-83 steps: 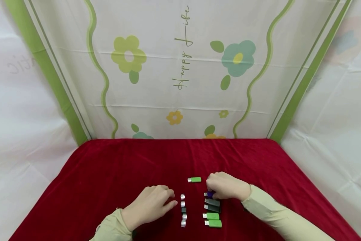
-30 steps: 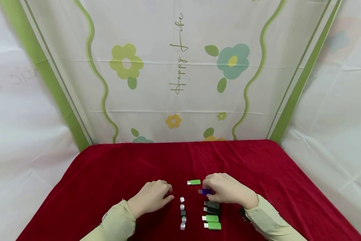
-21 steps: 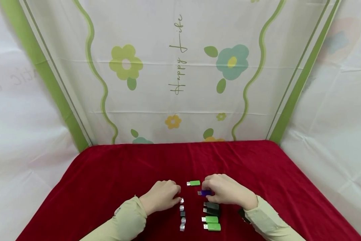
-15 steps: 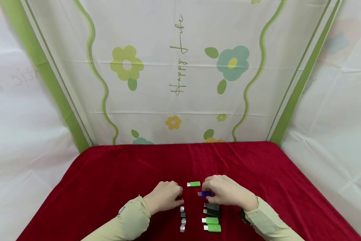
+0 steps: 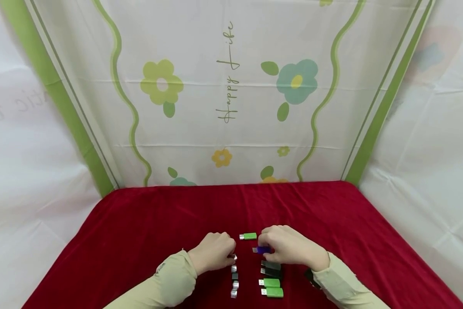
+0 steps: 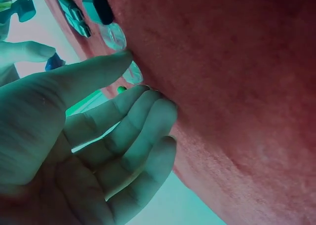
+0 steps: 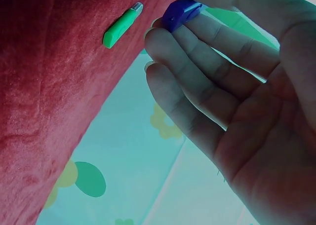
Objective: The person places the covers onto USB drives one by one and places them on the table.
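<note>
A small booth walled with cloth is seen; the building around it cannot be told. Beyond the left hand [image 5: 213, 252] and the right hand [image 5: 290, 245], a white sheet [image 5: 200, 116] is printed with flowers [image 5: 305, 74] and "Happy Life" (lettered sideways). A second sheet [image 5: 26, 171] is hung outward of the left hand, a third sheet [image 5: 432, 171] outward of the right, and red cloth [image 5: 169, 219] is spread beneath both.

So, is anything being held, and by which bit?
The right grip holds a USB stick by its purple part, metal plug sticking out. I can't tell whether the left grip holds a clear cap.
</note>
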